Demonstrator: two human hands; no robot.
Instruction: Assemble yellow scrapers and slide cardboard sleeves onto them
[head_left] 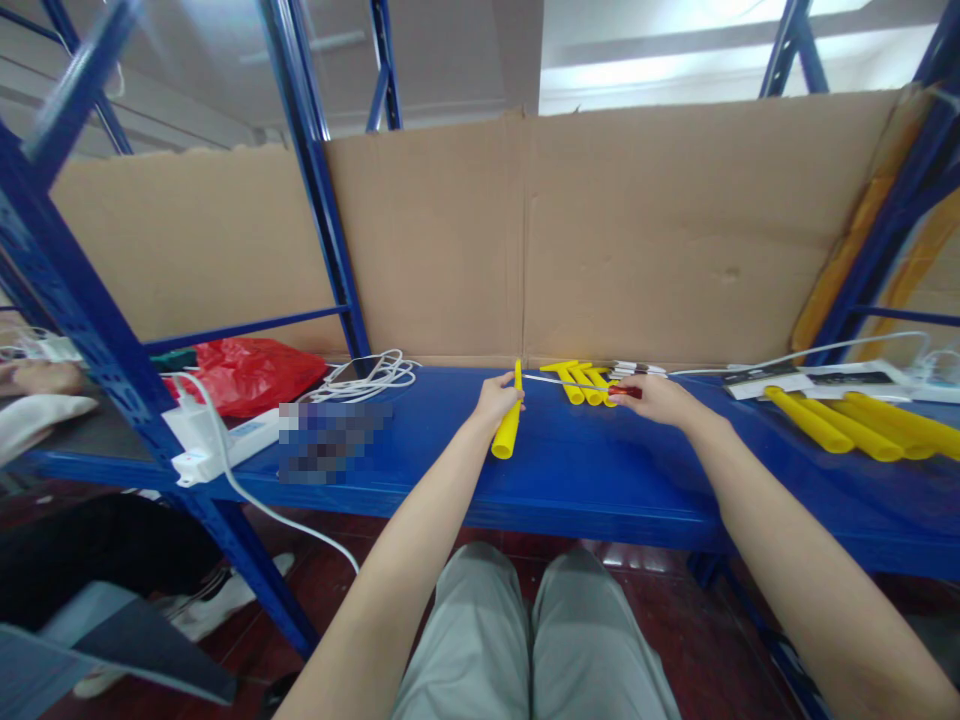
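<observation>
My left hand point(496, 396) is closed around a yellow hollow tube point(508, 430), held up over the front half of the blue shelf with its wide end toward me. My right hand point(658, 398) grips a screwdriver point(574, 383) by its dark red handle. The thin metal shaft points left, and its tip reaches the upper part of the yellow tube near my left fingers. Whether the tip sits inside the tube I cannot tell. Between my hands, farther back, several yellow T-shaped pieces point(574, 392) lie side by side. Small white packets point(637, 369) lie behind my right hand.
Several larger yellow tubes point(874, 440) lie at the right beside black-and-white packages point(810, 381). To the left are a red plastic bag point(251, 375), a coiled white cable point(375, 378) and a power strip point(244, 440). Cardboard point(622, 240) stands behind. Another person's hand point(46, 378) shows far left.
</observation>
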